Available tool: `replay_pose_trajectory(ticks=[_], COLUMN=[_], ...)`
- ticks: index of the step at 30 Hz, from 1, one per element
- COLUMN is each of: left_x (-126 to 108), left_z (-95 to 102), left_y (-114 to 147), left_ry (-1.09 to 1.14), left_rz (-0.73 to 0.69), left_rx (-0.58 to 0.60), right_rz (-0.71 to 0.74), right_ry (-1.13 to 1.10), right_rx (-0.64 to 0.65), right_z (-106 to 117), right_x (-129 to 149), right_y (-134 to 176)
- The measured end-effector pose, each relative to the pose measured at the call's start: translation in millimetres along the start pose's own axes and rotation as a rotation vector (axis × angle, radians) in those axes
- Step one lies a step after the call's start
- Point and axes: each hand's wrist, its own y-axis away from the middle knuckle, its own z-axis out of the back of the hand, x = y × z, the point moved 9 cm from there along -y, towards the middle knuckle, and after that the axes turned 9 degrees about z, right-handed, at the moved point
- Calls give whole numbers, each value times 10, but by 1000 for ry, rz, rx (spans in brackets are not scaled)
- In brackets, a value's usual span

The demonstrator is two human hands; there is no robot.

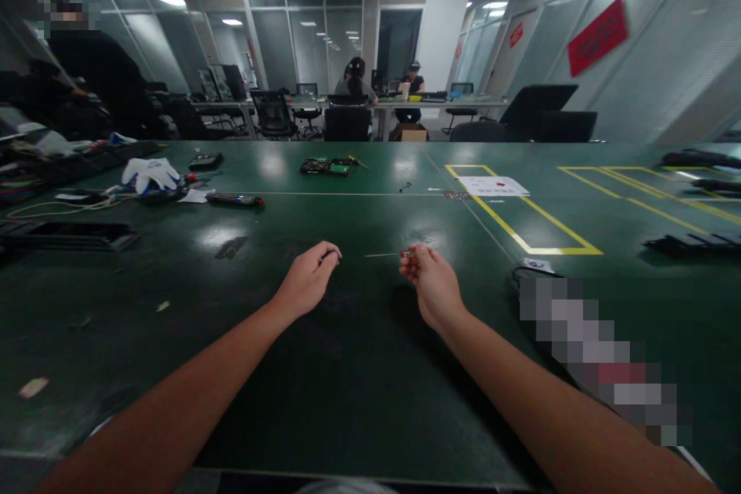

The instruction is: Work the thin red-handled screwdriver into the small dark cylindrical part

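Observation:
Held in the fingers of my right hand (434,282) is what looks like a small screwdriver (382,255), its thin metal shaft pointing left toward my other hand. A bit of red shows at its handle; the rest is covered by my fingers. My left hand (306,278) is closed, thumb and fingertips pressed together, a short way from the shaft's tip and not touching it. Something small and dark may be at those fingertips, but I cannot make it out. Both hands are over the dark green tabletop (347,401).
Farther back lie green circuit boards (327,166), a pen-like tool (235,200) and white-and-blue gloves (150,174). Yellow tape (561,251) and a paper sheet (493,185) are at the right. A blurred-out long object rests near my right forearm. People sit and stand beyond the table.

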Motion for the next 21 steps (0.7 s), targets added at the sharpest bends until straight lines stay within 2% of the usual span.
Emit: replay_pose_trajectory(ticks=[5, 12, 17, 21], left_x=[263, 319, 462, 649], left_z=[264, 721, 1232, 1791], left_y=[-123, -109, 4, 169], left_ry=[240, 619, 843, 888], left_rz=[175, 251, 306, 322], left_rx=[-110, -191, -264, -421], right_rz=[-2, 1, 19, 14], right_ry=[8, 10, 20, 31], right_rx=[1, 13, 30, 34], right_z=[0, -9, -18, -20], right_x=[10, 26, 38, 22], right_y=[5, 20, 25, 15])
